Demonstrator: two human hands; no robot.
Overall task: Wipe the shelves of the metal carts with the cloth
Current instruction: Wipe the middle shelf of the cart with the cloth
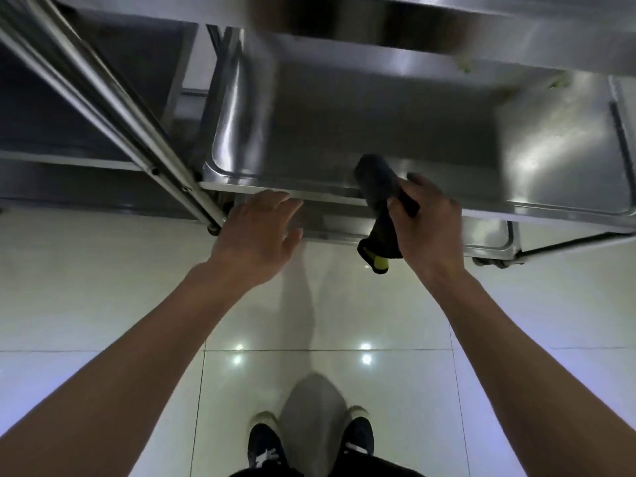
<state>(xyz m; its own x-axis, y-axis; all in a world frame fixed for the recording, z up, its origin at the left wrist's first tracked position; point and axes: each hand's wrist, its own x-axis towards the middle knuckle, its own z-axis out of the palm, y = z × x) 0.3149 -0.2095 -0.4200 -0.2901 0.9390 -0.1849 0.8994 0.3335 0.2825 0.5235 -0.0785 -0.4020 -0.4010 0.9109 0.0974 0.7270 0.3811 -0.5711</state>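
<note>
The right hand [426,225] held a dark cloth [378,201], fingers and thumb curled round its middle. The upper end of the cloth lay over the near rim of the cart shelf [344,132], and its lower end, with a yellow patch, hung below the hand in front of the shelf edge. The left hand [258,232] was spread wide, fingers straight and holding nothing, just near of the shelf's near edge; whether it touched the rim could not be told. The shelf was a shiny metal tray with rounded corners, and another shelf sat above it at the far side. A second cart [103,98] stood to the left, its slanting metal posts close beside the first. Below lay a pale tiled floor [103,287] and the person's dark shoes [266,449].
</note>
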